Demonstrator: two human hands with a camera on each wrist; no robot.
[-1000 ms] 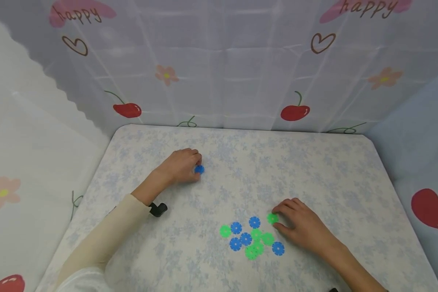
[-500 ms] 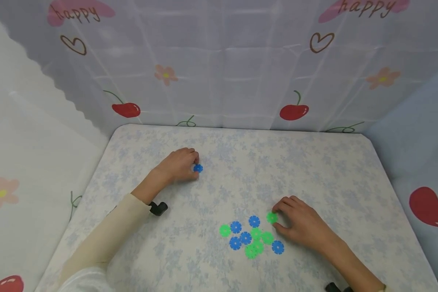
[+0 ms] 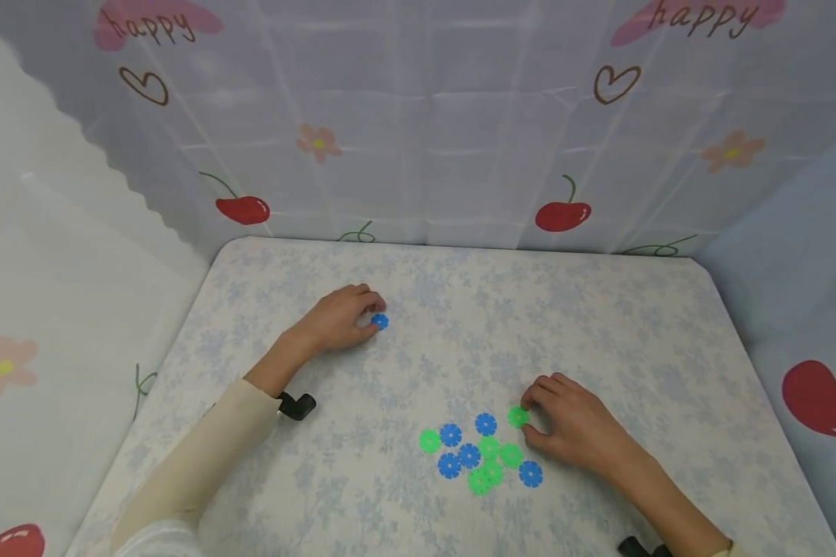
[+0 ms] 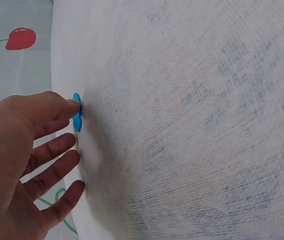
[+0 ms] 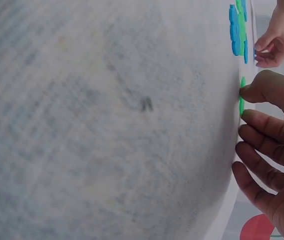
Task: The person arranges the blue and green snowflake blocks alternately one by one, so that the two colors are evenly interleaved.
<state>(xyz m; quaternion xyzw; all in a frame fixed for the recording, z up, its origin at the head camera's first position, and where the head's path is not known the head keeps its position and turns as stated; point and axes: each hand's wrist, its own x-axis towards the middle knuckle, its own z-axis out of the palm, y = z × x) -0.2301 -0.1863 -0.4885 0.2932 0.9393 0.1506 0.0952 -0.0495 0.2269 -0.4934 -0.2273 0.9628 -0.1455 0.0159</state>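
The blue disc (image 3: 379, 322) lies flat on the table (image 3: 599, 325) toward its far left part, well apart from the pile (image 3: 481, 452) of blue and green discs near the front centre. My left hand (image 3: 337, 319) rests beside it, thumb and forefinger tip touching its edge in a light pinch; the left wrist view shows the disc (image 4: 77, 112) at my fingertip (image 4: 72, 104) with the other fingers spread and relaxed, so the hold is shallow. My right hand (image 3: 578, 425) sits at the right edge of the pile, thumb and forefinger closed on a green disc (image 3: 518, 417) that lies just apart from the others; the right wrist view confirms the green disc (image 5: 242, 95) between those two fingertips. Risks, as I judge them: both discs are thin and lie flat on a soft cloth cover, so a fingertip pinch may slip off the rim and the disc may skate away across the fabric, or the cloth may bunch under the nail. On the right, the pile is close to my knuckles; a careless drag of the hand could scatter the overlapping discs or carry a neighbour along. Containers: none is visible in any view; all discs lie loose on the table, and a printed curtain (image 3: 432, 116) hangs behind it.
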